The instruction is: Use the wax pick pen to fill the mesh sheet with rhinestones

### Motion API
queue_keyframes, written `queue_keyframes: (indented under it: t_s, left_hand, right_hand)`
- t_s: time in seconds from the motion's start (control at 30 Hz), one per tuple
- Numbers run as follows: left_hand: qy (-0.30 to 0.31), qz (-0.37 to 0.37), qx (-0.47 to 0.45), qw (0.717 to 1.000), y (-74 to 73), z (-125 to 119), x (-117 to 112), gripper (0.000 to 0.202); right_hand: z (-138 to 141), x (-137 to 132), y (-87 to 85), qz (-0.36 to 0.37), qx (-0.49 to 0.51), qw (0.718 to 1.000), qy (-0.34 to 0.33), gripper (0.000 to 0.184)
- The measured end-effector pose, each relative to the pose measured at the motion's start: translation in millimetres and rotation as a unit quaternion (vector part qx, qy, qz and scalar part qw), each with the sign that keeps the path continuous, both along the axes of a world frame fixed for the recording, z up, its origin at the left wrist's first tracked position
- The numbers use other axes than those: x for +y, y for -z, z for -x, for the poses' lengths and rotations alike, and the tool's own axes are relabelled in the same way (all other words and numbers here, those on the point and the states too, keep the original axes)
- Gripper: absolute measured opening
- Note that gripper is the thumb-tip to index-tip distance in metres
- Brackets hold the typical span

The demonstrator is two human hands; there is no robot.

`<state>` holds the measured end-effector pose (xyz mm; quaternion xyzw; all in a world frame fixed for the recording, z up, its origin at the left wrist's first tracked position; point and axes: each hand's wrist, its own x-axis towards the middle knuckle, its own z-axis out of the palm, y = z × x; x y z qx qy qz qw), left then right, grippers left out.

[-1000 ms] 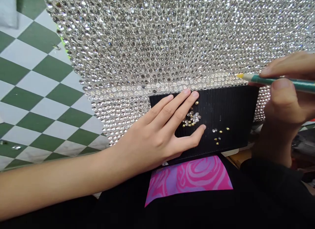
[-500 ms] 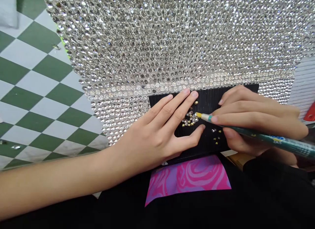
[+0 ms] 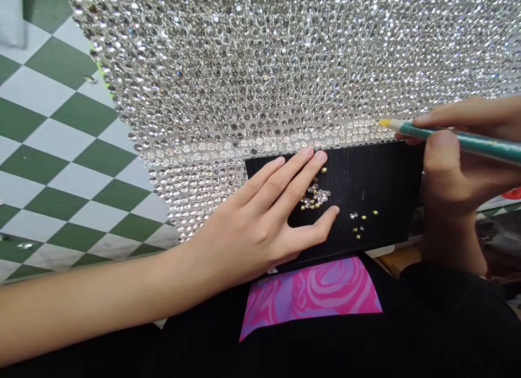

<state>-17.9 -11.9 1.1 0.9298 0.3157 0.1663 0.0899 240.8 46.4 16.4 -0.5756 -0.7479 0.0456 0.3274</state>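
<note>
My left hand (image 3: 268,215) lies on a black ridged board (image 3: 378,183), fingers stretched and thumb spread, beside a small pile of rhinestones (image 3: 319,198). More loose rhinestones (image 3: 360,223) are scattered on the board to the right of my thumb. My right hand (image 3: 459,155) grips a green pencil-like stick (image 3: 439,136) with a yellow tip. That tip is over the rhinestone-covered sheet (image 3: 260,63), just above the board's top edge. Whether the tip touches the sheet or carries a stone I cannot tell.
A pink and purple patterned piece (image 3: 313,291) lies on black cloth (image 3: 325,345) below the board. Green and white checkered surface (image 3: 52,150) shows at the left, with a few loose stones on it. A red object (image 3: 513,193) is partly visible at the right edge.
My right hand has moved the stick from the rhinestone pile up and right to the sheet. One loose stone now shows where that hand was. My left hand has stayed in place.
</note>
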Motion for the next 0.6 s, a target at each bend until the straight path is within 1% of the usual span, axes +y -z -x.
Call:
queue_keyframes:
  t_s: [0.17,0.33,0.47,0.6]
  left_hand:
    - [-0.005,-0.008,-0.004,1.0,-0.1,0.2,-0.2,0.047]
    - [-0.002,0.002,-0.005,1.0,0.7,0.1,-0.1,0.047]
    - [-0.003,0.005,-0.008,1.0,1.1,0.8,-0.7,0.048]
    - [-0.005,0.016,-0.01,1.0,0.8,0.7,-1.6,0.048]
  right_hand:
    - [0.8,-2.4,4.7,-0.003,-0.004,1.0,-0.017,0.017]
    - [-3.9,-1.5,6.3,-0.025,-0.003,0.998,-0.052,0.011]
    - [-0.7,-0.5,4.4,-0.021,0.012,0.998,-0.052,0.013]
    - [-0.6,0.1,3.7,-0.038,0.014,0.998,-0.055,0.014]
